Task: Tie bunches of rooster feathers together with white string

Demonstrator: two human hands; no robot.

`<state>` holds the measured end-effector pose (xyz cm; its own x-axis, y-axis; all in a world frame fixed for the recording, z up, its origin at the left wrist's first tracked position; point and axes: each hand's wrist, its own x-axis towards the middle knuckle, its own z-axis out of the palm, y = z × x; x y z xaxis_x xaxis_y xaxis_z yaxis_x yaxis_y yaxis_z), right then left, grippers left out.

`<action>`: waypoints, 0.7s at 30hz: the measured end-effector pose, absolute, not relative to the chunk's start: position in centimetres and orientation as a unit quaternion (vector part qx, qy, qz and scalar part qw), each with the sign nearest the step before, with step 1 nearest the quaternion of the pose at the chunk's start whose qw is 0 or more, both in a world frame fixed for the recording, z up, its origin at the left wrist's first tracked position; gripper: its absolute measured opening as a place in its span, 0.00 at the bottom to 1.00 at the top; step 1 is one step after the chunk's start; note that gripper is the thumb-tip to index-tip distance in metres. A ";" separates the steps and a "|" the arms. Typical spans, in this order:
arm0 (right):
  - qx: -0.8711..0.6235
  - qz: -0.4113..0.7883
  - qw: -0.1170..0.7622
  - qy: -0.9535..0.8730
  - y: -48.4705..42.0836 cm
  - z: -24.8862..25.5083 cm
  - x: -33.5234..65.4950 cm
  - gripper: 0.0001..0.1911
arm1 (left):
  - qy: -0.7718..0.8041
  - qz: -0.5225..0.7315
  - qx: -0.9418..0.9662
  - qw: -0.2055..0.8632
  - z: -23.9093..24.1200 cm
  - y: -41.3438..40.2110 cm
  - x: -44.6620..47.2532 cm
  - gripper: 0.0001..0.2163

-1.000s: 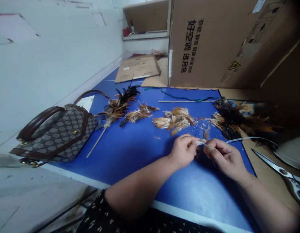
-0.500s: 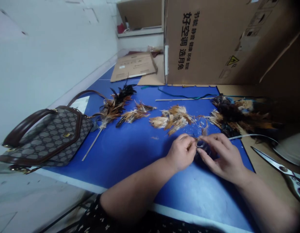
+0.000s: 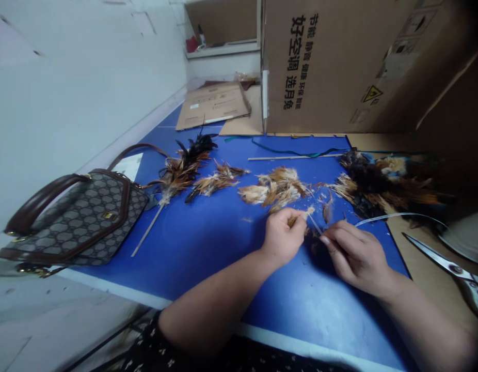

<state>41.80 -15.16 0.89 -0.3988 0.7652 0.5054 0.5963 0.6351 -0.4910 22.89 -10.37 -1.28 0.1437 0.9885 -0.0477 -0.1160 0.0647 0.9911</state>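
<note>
My left hand (image 3: 283, 237) is closed in a pinch on a small feather bundle; its pale quill ends (image 3: 310, 210) poke out past the thumb, the rest being hidden in the fingers. From there a narrow white ribbon (image 3: 315, 224) runs straight to my right hand (image 3: 357, 256), whose thumb and fingertips grip it. Behind the right hand the ribbon curves on to a white roll (image 3: 467, 235) at the right edge. Tan feathers (image 3: 277, 187) lie just beyond my left hand, and a dark brown and black feather pile (image 3: 378, 183) lies beyond my right.
Open-bladed scissors (image 3: 436, 257) rest on cardboard at right. A feathered stick (image 3: 148, 230) and a smaller feather bunch (image 3: 216, 181) lie left of centre. A patterned handbag (image 3: 84, 217) stands at the left. A large cardboard box (image 3: 335, 67) closes off the back; a thin stick (image 3: 285, 158) lies before it.
The ribbon, looped between my fingertips before, is now drawn straight between my hands. They have moved apart, the left slightly leftward and the right slightly lower.
</note>
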 end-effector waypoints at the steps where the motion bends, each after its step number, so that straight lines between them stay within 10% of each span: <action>1: -0.414 0.117 0.362 -0.827 -15.1 0.9 41.9 0.07 | 0.441 0.470 0.454 0.615 -1.1 -10.3 22.9 0.10; 21: -0.485 0.090 0.483 -0.724 -14.9 0.9 41.4 0.11 | 0.398 0.447 0.525 0.605 -2.6 -11.0 23.2 0.13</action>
